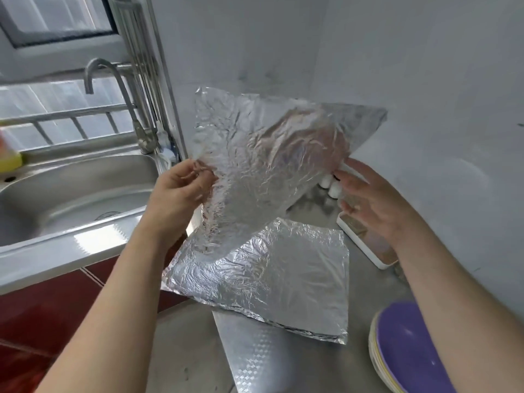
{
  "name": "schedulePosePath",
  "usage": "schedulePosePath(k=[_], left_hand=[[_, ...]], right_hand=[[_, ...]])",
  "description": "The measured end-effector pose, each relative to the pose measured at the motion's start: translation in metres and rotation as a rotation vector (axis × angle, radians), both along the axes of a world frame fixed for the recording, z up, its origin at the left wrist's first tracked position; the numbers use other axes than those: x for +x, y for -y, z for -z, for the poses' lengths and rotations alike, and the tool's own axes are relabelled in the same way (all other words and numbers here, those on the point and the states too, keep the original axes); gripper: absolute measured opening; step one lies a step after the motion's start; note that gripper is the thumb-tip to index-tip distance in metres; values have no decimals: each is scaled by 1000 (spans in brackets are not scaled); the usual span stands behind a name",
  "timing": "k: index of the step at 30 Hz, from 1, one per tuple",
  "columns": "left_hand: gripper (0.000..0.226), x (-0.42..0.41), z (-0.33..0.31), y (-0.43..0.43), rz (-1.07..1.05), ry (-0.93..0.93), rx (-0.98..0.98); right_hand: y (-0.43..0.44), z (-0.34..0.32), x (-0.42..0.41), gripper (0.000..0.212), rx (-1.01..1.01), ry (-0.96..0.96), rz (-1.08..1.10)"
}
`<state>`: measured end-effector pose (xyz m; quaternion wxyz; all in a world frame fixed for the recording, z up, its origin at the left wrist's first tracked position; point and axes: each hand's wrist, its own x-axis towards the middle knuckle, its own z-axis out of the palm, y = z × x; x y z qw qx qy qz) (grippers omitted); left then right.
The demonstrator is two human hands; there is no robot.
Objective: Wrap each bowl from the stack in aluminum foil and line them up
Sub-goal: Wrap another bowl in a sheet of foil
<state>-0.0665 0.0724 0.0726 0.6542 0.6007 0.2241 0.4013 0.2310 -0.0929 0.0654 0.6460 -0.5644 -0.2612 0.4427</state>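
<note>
Counter (pixel 184 350): steel, with sink (pixel 71 191) set in at left.
Foil sheet (pixel 269 154), 1, crinkled: raised in the air above the counter. The left hand (pixel 181 188) pinches its left edge. The right hand (pixel 368 202) is spread with fingers straight, tips at the sheet's lower right edge.
Foil pile (pixel 269 268): flat on the counter, below the raised sheet.
Bowls (pixel 402 344), purple, 1 stack: on the counter at lower right, unwrapped.
White tray (pixel 365 245): right of the pile.

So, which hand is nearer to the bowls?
Right. The right hand hovers beyond the bowls; the left hand, pinching the raised foil, is farther off toward the sink.
</note>
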Motion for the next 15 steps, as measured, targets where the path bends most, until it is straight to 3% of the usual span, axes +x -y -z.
schedulePosePath(k=[2,4,8,11,15], left_hand=[[19,-6,8,-4,-15,-12,-69],[3,-8,17,-4,-41,-38,-109],[34,-10,34,-1,-92,-102,-220],[22,-12,26,-3,-85,-90,-287],[23,-12,6,-11,-39,-35,-309]], right_hand=[[-9,0,-1,59,-36,49,7],[-14,3,-3,68,-46,35,61],[-21,15,-8,81,-58,-11,52],[-28,23,-16,78,-144,-37,7],[-42,28,-22,94,-151,-129,-18]])
